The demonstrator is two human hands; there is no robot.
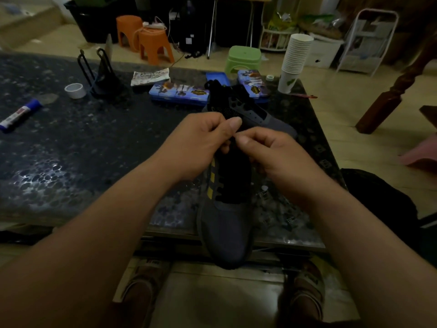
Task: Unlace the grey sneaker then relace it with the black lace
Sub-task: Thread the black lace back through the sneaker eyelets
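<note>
Sneaker lies on the table with its toe poking over the near edge, right under both hands. The left hand and right hand meet above the top eyelets, each pinching the lace thumb-to-finger. A second shoe crowds in just behind, with bare tabletop on the left. Forearms angle inward.

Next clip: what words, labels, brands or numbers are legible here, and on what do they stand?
No text reads clearly enough to quote.
On the glue stick: label print, blurred.
On the blue pencil case: yellow emblem, too small to read.
On the printed paper: lettering blurred.
On the right slipper: red marking, blurred.
On the paper cup: green mark, no letters legible.
</note>
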